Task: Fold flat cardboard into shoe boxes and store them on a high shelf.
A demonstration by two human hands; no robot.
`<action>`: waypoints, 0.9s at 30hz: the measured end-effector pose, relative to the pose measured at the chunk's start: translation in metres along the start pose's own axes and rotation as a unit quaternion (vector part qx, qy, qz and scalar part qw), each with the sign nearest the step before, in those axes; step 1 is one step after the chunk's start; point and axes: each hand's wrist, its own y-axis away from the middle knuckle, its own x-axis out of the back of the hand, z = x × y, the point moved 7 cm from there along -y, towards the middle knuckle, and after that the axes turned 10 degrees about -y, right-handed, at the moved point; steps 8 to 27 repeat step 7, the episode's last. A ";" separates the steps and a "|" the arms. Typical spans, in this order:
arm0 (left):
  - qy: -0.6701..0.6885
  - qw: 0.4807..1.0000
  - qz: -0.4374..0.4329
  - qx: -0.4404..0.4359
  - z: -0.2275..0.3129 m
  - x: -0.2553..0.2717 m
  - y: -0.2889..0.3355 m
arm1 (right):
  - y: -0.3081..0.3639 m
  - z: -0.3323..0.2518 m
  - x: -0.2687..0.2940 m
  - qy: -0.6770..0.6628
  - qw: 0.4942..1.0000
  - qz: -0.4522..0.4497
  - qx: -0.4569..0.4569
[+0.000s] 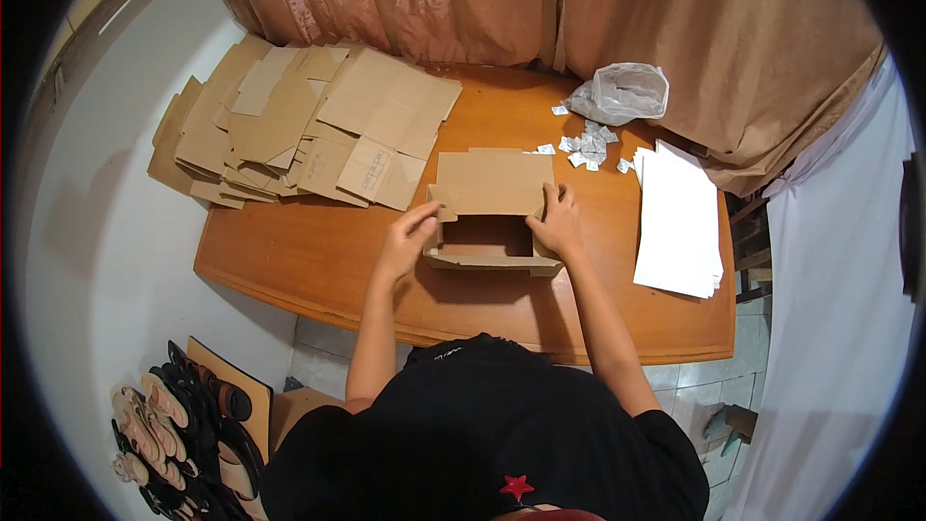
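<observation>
A brown cardboard box (494, 260) stands on the wooden table in front of me, its rear lid flap (492, 183) raised and tilted back. The opening faces up toward me, and the part of the inside that shows is bare. My right hand (558, 224) grips the box's right wall, thumb at the inner edge and fingers over the flap's corner. At the left side, my left hand (407, 239) has its fingers stretched out toward the small side flap (446, 212), with the tips at the box's corner.
Flattened cardboard boxes (280, 125) are piled at the table's (299, 251) far left. A clear plastic bag (627, 92) lies at the back right beside several small white packets (586, 147). White paper sheets (678, 227) are stacked on the right. Shoes (174, 425) sit low at left.
</observation>
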 end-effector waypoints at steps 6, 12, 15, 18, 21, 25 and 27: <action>-0.176 0.970 -0.169 -0.008 -0.001 -0.055 0.001 | 0.002 0.000 0.001 -0.028 0.999 -0.015 -0.020; -0.192 0.965 -0.176 -0.003 -0.003 -0.057 0.000 | 0.003 0.000 0.002 -0.026 0.999 -0.021 -0.028; -0.192 0.965 -0.176 -0.003 -0.003 -0.057 0.000 | 0.003 0.000 0.002 -0.026 0.999 -0.021 -0.028; -0.192 0.965 -0.176 -0.003 -0.003 -0.057 0.000 | 0.003 0.000 0.002 -0.026 0.999 -0.021 -0.028; -0.192 0.965 -0.176 -0.003 -0.003 -0.057 0.000 | 0.003 0.000 0.002 -0.026 0.999 -0.021 -0.028; -0.192 0.965 -0.176 -0.003 -0.003 -0.057 0.000 | 0.003 0.000 0.002 -0.026 0.999 -0.021 -0.028; -0.192 0.965 -0.176 -0.003 -0.003 -0.057 0.000 | 0.003 0.000 0.002 -0.026 0.999 -0.021 -0.028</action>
